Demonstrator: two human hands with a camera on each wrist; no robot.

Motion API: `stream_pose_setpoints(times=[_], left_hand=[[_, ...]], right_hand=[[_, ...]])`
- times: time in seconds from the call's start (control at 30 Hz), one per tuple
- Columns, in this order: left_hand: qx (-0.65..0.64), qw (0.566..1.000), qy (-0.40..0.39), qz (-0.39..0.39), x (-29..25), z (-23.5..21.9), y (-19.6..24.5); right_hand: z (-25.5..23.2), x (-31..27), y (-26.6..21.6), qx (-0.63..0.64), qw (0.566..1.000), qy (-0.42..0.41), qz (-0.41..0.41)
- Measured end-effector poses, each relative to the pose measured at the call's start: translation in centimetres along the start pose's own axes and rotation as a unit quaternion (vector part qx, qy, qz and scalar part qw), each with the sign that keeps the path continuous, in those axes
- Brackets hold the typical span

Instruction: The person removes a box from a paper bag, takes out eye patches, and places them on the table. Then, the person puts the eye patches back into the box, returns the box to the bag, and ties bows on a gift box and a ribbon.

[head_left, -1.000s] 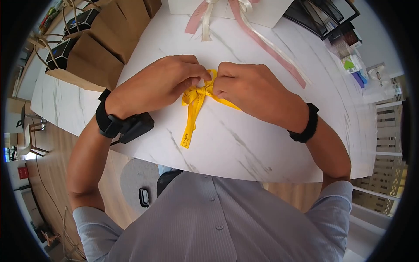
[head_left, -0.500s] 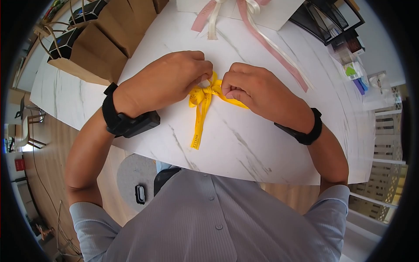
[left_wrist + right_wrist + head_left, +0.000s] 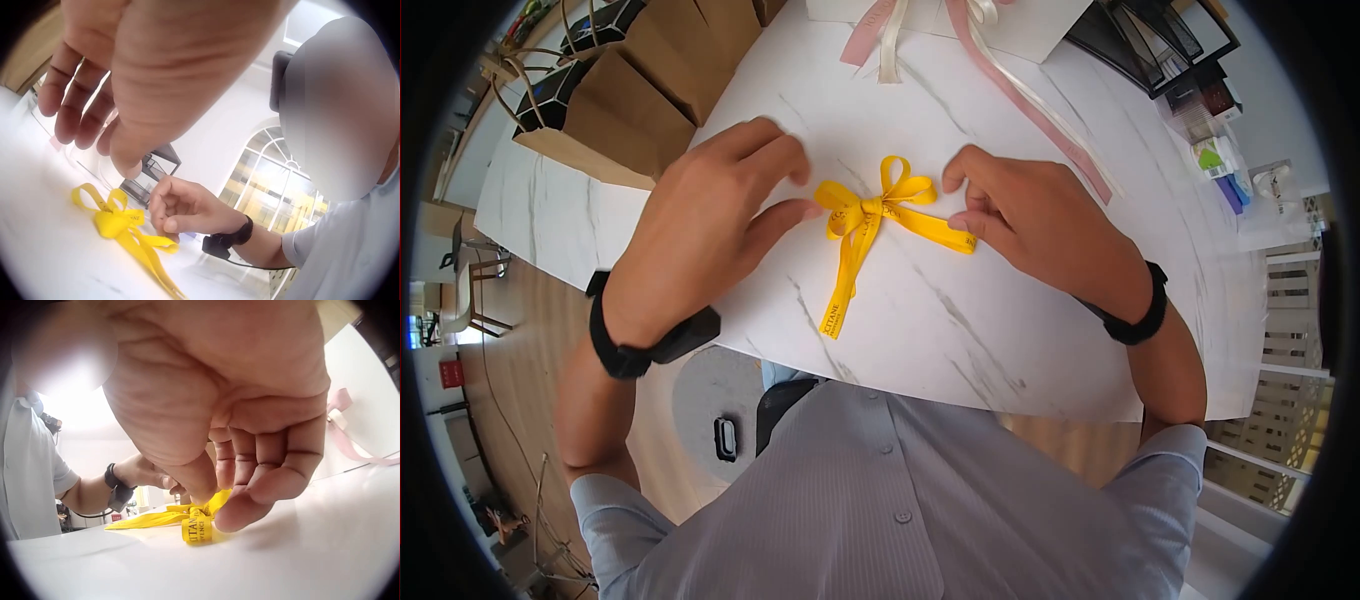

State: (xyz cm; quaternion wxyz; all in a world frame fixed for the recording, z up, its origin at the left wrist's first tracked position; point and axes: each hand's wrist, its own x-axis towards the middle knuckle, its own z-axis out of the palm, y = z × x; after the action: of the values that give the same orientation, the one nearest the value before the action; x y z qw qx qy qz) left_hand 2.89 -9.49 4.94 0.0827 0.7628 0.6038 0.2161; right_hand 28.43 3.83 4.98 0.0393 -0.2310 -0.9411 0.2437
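Observation:
A yellow printed ribbon bow (image 3: pixel 871 207) lies on the white marbled table (image 3: pixel 920 350), two loops at its left and top. One tail runs toward the person, the other to the right. To its left, my left hand (image 3: pixel 705 225) has its fingers apart and relaxed, thumb tip right at the left loop. In the left wrist view the fingers hang loosely and hold nothing. My right hand (image 3: pixel 1050 215) is on the other side, fingers loosely bent, its thumb overlapping the right tail's end. The right wrist view shows thumb and index finger spread beside the printed ribbon end (image 3: pixel 197 530).
Brown paper bags (image 3: pixel 615 120) with dark boxes in them stand at the back left. A white box (image 3: pixel 1020 25) with pink and cream ribbons (image 3: pixel 1040 110) is at the back, the ribbons trailing right. A black frame (image 3: pixel 1140 45) and small packages (image 3: pixel 1215 155) are at the back right.
Both hands have let go of the bow. The left hand has moved left and opened out; the right has shifted slightly right. The whole bow now shows, its right tail spread out.

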Motion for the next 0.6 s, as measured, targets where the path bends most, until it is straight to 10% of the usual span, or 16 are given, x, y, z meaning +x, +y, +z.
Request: stream_pose_setpoints(times=[0.6], left_hand=[[0.139,0.989,0.042,-0.002,-4.0,5.3,5.0]], right_hand=[[2.2,-2.0,-0.1,-0.048,0.989,0.033,-0.139]])
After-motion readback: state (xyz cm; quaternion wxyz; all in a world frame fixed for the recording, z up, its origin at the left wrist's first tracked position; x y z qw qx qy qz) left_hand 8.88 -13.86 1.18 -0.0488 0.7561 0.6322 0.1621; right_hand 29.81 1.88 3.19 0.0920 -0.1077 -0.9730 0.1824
